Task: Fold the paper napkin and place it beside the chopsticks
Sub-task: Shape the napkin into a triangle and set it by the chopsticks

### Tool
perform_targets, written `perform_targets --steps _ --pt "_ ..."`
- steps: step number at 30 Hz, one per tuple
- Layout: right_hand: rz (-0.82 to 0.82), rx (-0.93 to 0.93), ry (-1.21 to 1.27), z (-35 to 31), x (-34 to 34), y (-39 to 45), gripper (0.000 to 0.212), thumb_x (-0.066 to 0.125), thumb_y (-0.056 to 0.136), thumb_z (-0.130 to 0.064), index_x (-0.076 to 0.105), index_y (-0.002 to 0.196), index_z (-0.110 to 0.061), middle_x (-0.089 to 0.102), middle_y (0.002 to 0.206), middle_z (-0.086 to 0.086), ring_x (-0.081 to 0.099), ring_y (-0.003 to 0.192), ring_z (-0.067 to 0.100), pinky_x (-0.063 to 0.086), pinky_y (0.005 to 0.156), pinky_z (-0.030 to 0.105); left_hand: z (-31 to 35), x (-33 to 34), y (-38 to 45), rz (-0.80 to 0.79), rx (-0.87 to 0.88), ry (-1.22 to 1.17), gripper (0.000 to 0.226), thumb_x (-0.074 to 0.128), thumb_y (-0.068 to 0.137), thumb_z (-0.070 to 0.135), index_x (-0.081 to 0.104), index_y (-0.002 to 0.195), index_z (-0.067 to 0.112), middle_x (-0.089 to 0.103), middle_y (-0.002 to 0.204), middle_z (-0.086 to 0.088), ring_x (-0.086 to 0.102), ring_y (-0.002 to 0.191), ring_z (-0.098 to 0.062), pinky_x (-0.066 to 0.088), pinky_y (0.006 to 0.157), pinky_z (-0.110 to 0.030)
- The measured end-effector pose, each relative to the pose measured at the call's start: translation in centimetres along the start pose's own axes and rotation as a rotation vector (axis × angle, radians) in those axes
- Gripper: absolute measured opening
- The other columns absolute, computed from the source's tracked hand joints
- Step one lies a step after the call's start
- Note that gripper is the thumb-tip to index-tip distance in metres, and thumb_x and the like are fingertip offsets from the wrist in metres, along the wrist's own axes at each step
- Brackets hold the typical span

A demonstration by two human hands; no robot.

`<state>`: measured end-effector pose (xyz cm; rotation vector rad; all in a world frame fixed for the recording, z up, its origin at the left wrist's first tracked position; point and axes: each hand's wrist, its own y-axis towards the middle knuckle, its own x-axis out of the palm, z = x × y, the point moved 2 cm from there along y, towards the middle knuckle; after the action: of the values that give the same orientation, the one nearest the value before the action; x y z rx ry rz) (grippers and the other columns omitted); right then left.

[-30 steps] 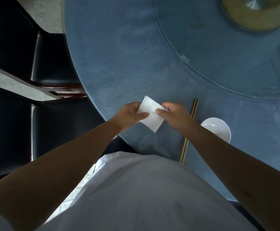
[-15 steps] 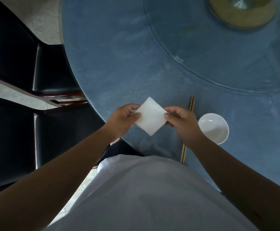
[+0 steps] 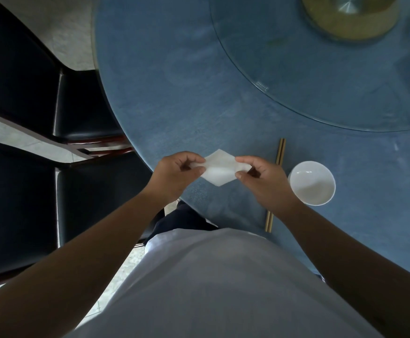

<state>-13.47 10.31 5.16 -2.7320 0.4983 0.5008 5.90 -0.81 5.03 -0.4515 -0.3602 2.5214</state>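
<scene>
A white paper napkin (image 3: 219, 170) hangs as a small diamond above the near edge of the blue table (image 3: 174, 69). My left hand (image 3: 174, 176) pinches its left corner and my right hand (image 3: 263, 184) pinches its right corner. A pair of brown chopsticks (image 3: 280, 150) lies on the table just right of the napkin, pointing away from me; my right hand and wrist hide their middle. Their near ends show again below my wrist.
A white bowl (image 3: 312, 182) sits right of the chopsticks. A glass turntable (image 3: 296, 93) with a brass hub (image 3: 350, 18) covers the table's far right. Two black chairs (image 3: 82, 106) stand at the left, against the table's edge.
Both hands turned the napkin from a tilted rectangle into a diamond and now pull its two side corners apart. The view shifted slightly.
</scene>
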Motion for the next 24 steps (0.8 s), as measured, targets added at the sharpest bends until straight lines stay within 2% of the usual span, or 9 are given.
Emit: perform_targets --steps 7,12,15,19,22,24 --pt "0.030 -0.034 0.034 -0.6 -0.1 -0.7 0.027 0.070 0.084 -0.022 0.067 0.104 -0.039 0.060 0.066 -0.025 0.052 0.059 -0.004 0.040 0.058 0.009 0.6 -0.6 -0.4 -0.001 0.081 0.118 0.027 0.077 0.079 0.019 0.070 0.078 0.045 0.061 0.072 0.018 0.052 0.062 0.005 0.042 0.059 -0.006" --pt "0.024 -0.057 0.014 -1.0 -0.5 -1.2 0.029 0.071 0.083 -0.020 0.067 0.101 -0.042 0.063 0.072 -0.012 0.054 0.061 -0.002 0.041 0.060 0.009 0.9 -0.8 -0.5 0.013 0.104 0.134 0.031 0.076 0.080 0.022 0.069 0.080 0.052 0.065 0.076 0.023 0.055 0.066 0.004 0.043 0.062 -0.007" --pt "0.054 -0.053 -0.025 -1.1 -0.6 -1.4 0.025 0.070 0.084 -0.019 0.070 0.104 -0.034 0.064 0.070 -0.021 0.056 0.064 -0.004 0.041 0.061 0.007 1.0 -1.0 -0.6 0.023 0.130 0.145 0.029 0.076 0.080 0.022 0.069 0.080 0.051 0.066 0.078 0.023 0.056 0.066 0.004 0.044 0.062 -0.008" --pt "0.139 -0.145 -0.194 -1.5 -0.9 -1.8 0.019 0.067 0.086 -0.017 0.071 0.104 -0.022 0.062 0.083 -0.017 0.056 0.076 -0.004 0.037 0.069 0.001 1.4 -0.8 -1.0 0.041 0.276 0.264 0.025 0.075 0.081 0.018 0.070 0.084 0.042 0.067 0.076 0.019 0.059 0.069 0.002 0.044 0.064 -0.007" --pt "0.188 -0.224 -0.254 -1.6 -0.9 -1.8 0.011 0.069 0.083 -0.012 0.073 0.093 -0.016 0.059 0.083 -0.009 0.052 0.075 0.002 0.035 0.069 0.002 2.0 -0.5 -1.3 0.023 0.455 0.370 0.013 0.073 0.083 0.012 0.074 0.092 0.022 0.068 0.080 0.009 0.058 0.072 -0.002 0.041 0.066 -0.008" --pt "0.203 -0.252 -0.279 -1.6 -1.0 -1.7 0.006 0.071 0.081 -0.012 0.073 0.085 -0.017 0.056 0.083 -0.009 0.050 0.073 0.003 0.035 0.069 0.006 2.1 -0.5 -1.2 0.025 0.449 0.360 0.010 0.072 0.084 0.012 0.074 0.091 0.020 0.066 0.079 0.008 0.056 0.072 -0.002 0.040 0.065 -0.009"
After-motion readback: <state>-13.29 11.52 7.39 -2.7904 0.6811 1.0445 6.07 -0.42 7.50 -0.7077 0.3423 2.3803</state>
